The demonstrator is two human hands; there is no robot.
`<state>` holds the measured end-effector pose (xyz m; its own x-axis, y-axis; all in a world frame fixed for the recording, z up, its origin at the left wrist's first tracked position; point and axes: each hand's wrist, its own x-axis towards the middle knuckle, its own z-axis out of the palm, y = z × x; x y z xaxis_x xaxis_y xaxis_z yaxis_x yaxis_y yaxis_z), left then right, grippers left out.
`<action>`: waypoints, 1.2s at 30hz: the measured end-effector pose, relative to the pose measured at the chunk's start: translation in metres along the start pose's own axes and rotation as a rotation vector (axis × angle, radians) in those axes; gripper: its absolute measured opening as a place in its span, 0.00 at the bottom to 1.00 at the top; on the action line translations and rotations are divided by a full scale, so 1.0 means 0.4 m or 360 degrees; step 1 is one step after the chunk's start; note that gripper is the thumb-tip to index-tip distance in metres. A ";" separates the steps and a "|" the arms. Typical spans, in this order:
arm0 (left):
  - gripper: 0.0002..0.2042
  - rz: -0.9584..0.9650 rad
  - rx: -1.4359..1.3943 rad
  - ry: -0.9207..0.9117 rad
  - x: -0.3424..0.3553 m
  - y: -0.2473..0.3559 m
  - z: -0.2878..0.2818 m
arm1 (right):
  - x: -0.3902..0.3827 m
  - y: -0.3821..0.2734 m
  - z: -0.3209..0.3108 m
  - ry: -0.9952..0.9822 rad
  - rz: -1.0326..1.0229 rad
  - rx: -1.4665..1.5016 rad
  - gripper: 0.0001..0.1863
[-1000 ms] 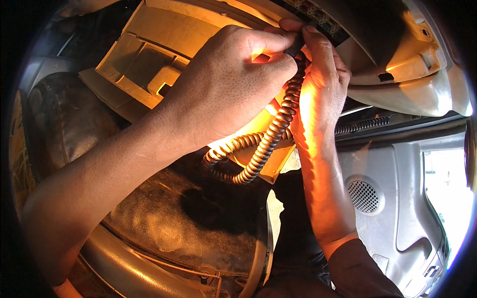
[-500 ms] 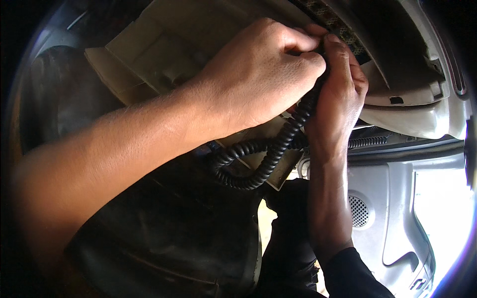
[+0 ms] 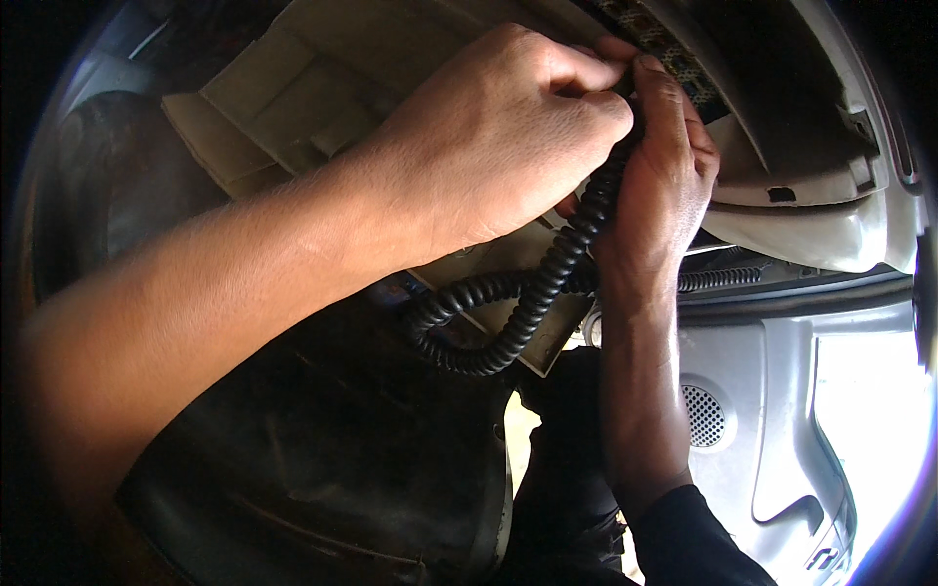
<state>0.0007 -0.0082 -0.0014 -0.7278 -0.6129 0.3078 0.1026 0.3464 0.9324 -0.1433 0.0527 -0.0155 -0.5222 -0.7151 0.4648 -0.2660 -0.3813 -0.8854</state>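
Edged slightly up and to the left in the head view since half a second earlier, with barely a change in the pinch; lost, too, the amber glow of a second before. And up top, gripped the cord (image 3: 555, 266) near its upper end with the left hand (image 3: 523, 127), back to the camera, thumb and forefinger drawn tight together. Held the same stretch from the other side with the right hand (image 3: 669, 181), fingers curled in, thumb close against the left fingertips. Could not make out the cord's very tip, hidden among the fingers near the mesh (image 3: 667, 47). Followed the cord down past the right palm, into a slack black loop near the seat (image 3: 332, 439), then back toward the right wrist. Spotted another coiled length (image 3: 720, 279) beyond; could not tell if joined. Noted the panel (image 3: 283, 107) behind the left arm, the door (image 3: 728, 361) off right. Looked like fine fingertip work at the cord's end, in mid-step. Seemed to call next for a steady right hand and a small, firm move of the left fingertips.
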 end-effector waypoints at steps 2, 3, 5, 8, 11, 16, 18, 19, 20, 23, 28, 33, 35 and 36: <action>0.25 0.0014 0.0007 0.0001 0.000 -0.002 0.000 | -0.004 -0.009 0.014 0.0036 0.0046 0.0132 0.17; 0.25 0.0022 0.0002 -0.0001 0.000 -0.002 0.001 | -0.006 -0.015 0.019 0.0055 0.0069 0.0198 0.17; 0.25 0.0046 0.0037 0.0001 0.001 -0.001 0.001 | -0.005 -0.017 0.016 0.0046 0.0065 0.0219 0.17; 0.25 0.0025 0.0054 0.0003 -0.001 -0.007 -0.005 | -0.007 -0.011 0.027 0.0051 0.0086 0.0249 0.17; 0.25 0.0042 0.0005 -0.0003 0.001 -0.005 0.000 | -0.004 -0.009 0.014 0.0050 0.0090 0.0239 0.17; 0.24 0.0058 -0.0012 0.0006 0.001 -0.002 0.003 | -0.007 -0.021 0.018 0.0056 0.0105 0.0185 0.17; 0.24 0.0072 0.0023 -0.0005 -0.001 0.000 -0.002 | -0.011 -0.026 0.023 0.0071 0.0109 0.0152 0.18; 0.24 0.0066 0.0045 -0.0006 -0.001 0.002 -0.004 | -0.012 -0.030 0.027 0.0078 0.0133 0.0150 0.18; 0.23 0.0060 0.0066 -0.0007 -0.001 0.004 -0.006 | -0.013 -0.034 0.031 0.0085 0.0158 0.0149 0.18; 0.22 -0.0038 -0.0037 0.0028 0.002 0.027 0.006 | -0.004 -0.046 0.023 0.0161 0.0171 0.0027 0.19; 0.18 -0.0153 0.0050 0.0002 -0.020 0.100 0.000 | -0.013 -0.065 0.030 0.0056 0.0311 0.0256 0.19; 0.19 -0.0188 -0.0033 0.0078 -0.011 0.082 0.011 | 0.005 -0.050 0.000 -0.0035 0.0412 0.0389 0.19; 0.20 -0.0211 -0.0045 0.0085 -0.008 0.079 0.014 | 0.004 -0.050 -0.003 -0.0164 0.0451 0.0590 0.18; 0.20 -0.0214 -0.0053 0.0084 -0.005 0.082 0.015 | 0.005 -0.052 -0.005 -0.0234 0.0464 0.0689 0.18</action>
<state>0.0015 0.0086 0.0276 -0.6998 -0.6891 0.1885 0.0298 0.2354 0.9714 -0.1403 0.0604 0.0037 -0.3974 -0.8898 0.2244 0.2471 -0.3393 -0.9077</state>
